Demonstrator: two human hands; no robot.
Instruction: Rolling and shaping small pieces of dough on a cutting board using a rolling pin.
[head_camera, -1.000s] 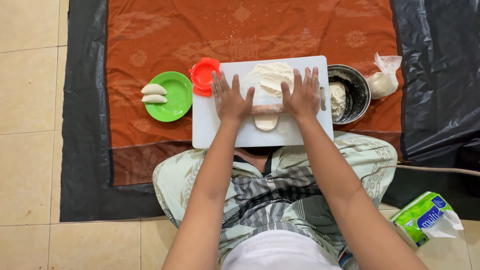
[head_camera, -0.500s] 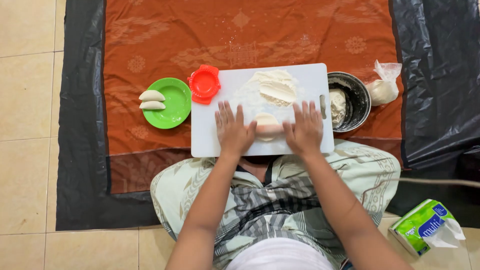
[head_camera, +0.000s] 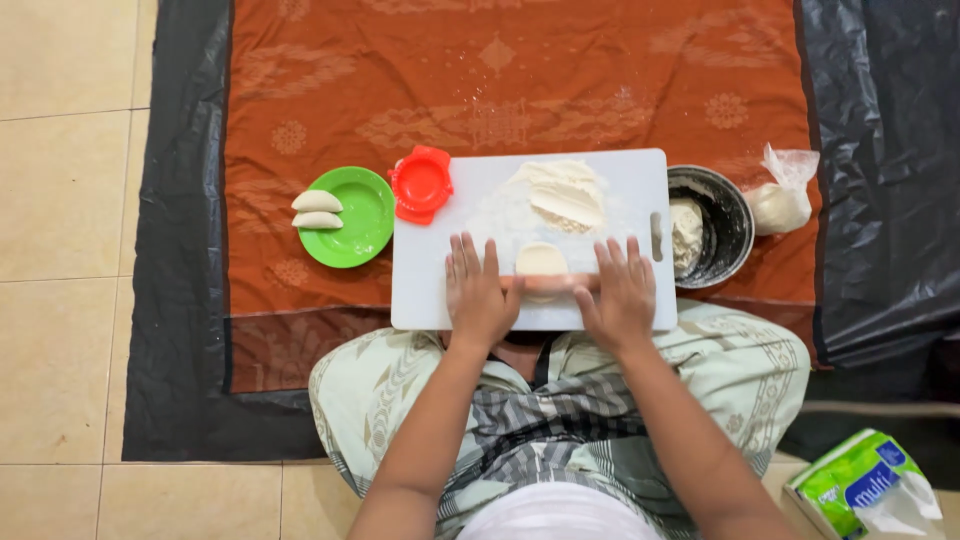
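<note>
A white cutting board (head_camera: 430, 300) lies on an orange patterned cloth in front of my crossed legs. My left hand (head_camera: 480, 295) and my right hand (head_camera: 620, 295) press flat, fingers stretched, on the two ends of a thin wooden rolling pin (head_camera: 552, 285) near the board's front edge. A small round disc of dough (head_camera: 541, 257) lies just beyond the pin, between my hands. Farther back on the board sits a floury heap of dough (head_camera: 560, 195).
A red hinged dumpling mould (head_camera: 421, 184) overlaps the board's far left corner. Beside it, a green plate (head_camera: 370, 235) holds two folded dumplings (head_camera: 317, 210). A dark metal bowl (head_camera: 735, 215) with dough, a plastic bag of flour (head_camera: 780, 200), and a green-and-white packet (head_camera: 865, 490) are to the right.
Both hands and the rolling pin have come back along the board toward my body, from over the dough to the front edge. The dough disc now shows beyond the pin.
</note>
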